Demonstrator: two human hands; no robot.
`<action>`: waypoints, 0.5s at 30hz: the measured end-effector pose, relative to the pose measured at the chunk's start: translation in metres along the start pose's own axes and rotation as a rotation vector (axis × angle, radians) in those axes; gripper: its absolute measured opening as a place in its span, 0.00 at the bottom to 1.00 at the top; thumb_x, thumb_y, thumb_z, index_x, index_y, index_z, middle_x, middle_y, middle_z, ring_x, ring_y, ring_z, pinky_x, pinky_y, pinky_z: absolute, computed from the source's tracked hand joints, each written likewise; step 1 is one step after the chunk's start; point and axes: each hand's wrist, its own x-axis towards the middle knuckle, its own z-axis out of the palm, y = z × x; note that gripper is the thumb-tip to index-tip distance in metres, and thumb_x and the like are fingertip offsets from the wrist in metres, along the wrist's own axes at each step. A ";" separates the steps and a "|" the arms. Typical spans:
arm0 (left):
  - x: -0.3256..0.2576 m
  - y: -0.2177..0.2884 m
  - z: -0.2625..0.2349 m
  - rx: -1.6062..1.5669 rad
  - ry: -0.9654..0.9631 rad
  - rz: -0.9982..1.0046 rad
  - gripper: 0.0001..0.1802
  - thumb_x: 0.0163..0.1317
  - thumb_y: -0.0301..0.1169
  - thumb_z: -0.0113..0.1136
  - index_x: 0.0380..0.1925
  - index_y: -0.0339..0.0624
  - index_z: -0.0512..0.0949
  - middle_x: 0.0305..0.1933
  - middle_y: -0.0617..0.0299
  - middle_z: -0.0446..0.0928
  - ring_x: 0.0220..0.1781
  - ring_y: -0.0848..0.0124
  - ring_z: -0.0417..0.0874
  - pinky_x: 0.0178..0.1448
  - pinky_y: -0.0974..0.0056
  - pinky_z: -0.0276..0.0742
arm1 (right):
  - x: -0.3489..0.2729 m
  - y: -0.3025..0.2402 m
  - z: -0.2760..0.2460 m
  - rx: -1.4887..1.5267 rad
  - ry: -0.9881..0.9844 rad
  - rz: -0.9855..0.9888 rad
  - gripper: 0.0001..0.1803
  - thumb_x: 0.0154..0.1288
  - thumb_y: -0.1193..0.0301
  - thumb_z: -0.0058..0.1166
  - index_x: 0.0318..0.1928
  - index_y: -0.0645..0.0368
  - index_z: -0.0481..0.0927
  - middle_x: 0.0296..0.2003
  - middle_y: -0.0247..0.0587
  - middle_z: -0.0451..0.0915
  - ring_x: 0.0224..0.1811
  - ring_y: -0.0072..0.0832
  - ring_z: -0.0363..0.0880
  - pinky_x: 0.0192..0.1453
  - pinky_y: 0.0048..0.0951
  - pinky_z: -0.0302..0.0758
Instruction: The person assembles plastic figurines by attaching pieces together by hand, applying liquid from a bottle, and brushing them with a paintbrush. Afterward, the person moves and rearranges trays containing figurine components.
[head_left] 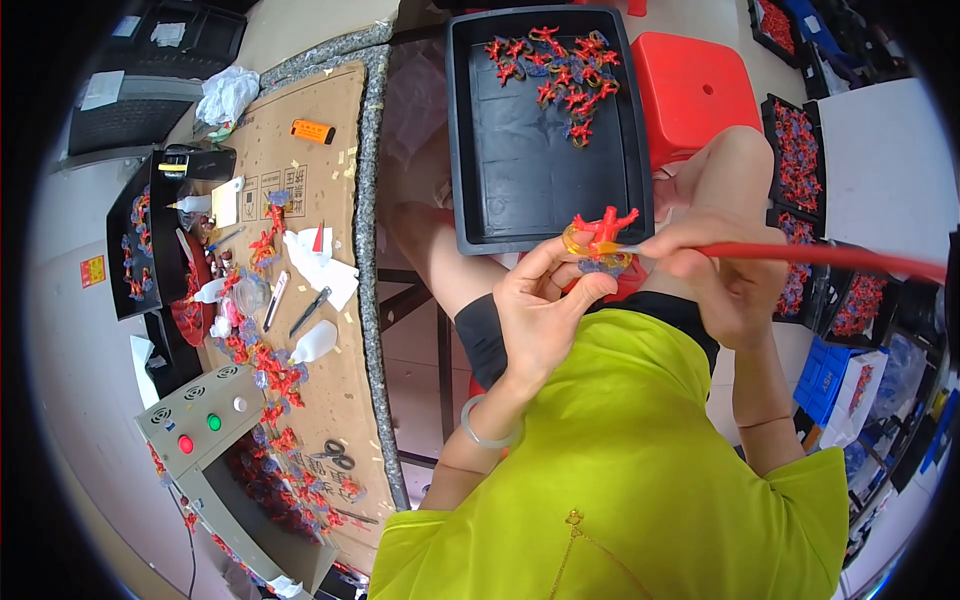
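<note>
Pinched between the thumb and fingers of my left hand (537, 322) is a small figurine (606, 226) with a red body, a yellow ring part and a bluish translucent base. My right hand (722, 278) grips a paintbrush (825, 256) with a long red handle that slants off to the right. Its tip meets the figurine near the yellow part, though I cannot tell whether it presses on it. Both hands are just above the near edge of a black tray (540, 205), over my lap. Several similar figurines (572, 78) lie in the tray's far half.
A red stool (695, 85) stands right of the tray. On the left, a cardboard-covered bench (345, 400) carries more figurines, a white squeeze bottle (316, 342), scissors (336, 456), an orange box (313, 131) and a grey machine (200, 420) with buttons. Figurine-filled trays (797, 165) line the right.
</note>
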 end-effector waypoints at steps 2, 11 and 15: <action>0.000 -0.001 0.000 0.050 0.037 0.025 0.23 0.51 0.16 0.65 0.49 0.26 0.72 0.46 0.55 0.77 0.45 0.71 0.80 0.49 0.70 0.78 | -0.002 0.006 0.003 -0.128 -0.020 0.122 0.02 0.58 0.79 0.57 0.31 0.67 0.79 0.26 0.39 0.80 0.24 0.22 0.75 0.26 0.19 0.68; 0.001 0.003 -0.005 -0.004 0.038 -0.044 0.21 0.51 0.16 0.65 0.48 0.26 0.73 0.44 0.55 0.78 0.44 0.71 0.80 0.47 0.70 0.78 | 0.000 0.008 -0.002 -0.093 -0.003 0.120 0.07 0.63 0.77 0.52 0.30 0.69 0.79 0.28 0.41 0.81 0.23 0.20 0.75 0.27 0.20 0.68; -0.001 0.005 0.001 0.001 0.029 -0.050 0.20 0.51 0.16 0.65 0.47 0.26 0.73 0.44 0.55 0.78 0.43 0.71 0.80 0.47 0.71 0.78 | 0.003 0.005 0.001 0.031 0.017 0.098 0.05 0.61 0.78 0.54 0.31 0.69 0.79 0.28 0.42 0.80 0.25 0.22 0.76 0.30 0.20 0.70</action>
